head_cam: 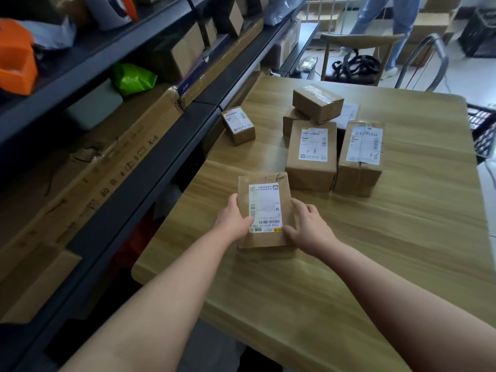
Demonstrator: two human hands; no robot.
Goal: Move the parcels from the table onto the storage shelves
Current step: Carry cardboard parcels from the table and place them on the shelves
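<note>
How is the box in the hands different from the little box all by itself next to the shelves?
The held box is bigger and flatter than the little box. The left hand and right hand grip the held box; nothing touches the little box. Both are brown cardboard with white labels on top.

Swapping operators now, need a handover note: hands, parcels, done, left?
Hands: left grip and right grip both hold the flat labelled parcel by its sides, near left of the table; lifted or not, can't tell.
Still on table: small box by the shelf edge; cluster of four boxes further back, one stacked on another.
Done: unclear, the shelves at left already hold boxes and bags.
Left: shelve the held parcel, then the other five.
</note>
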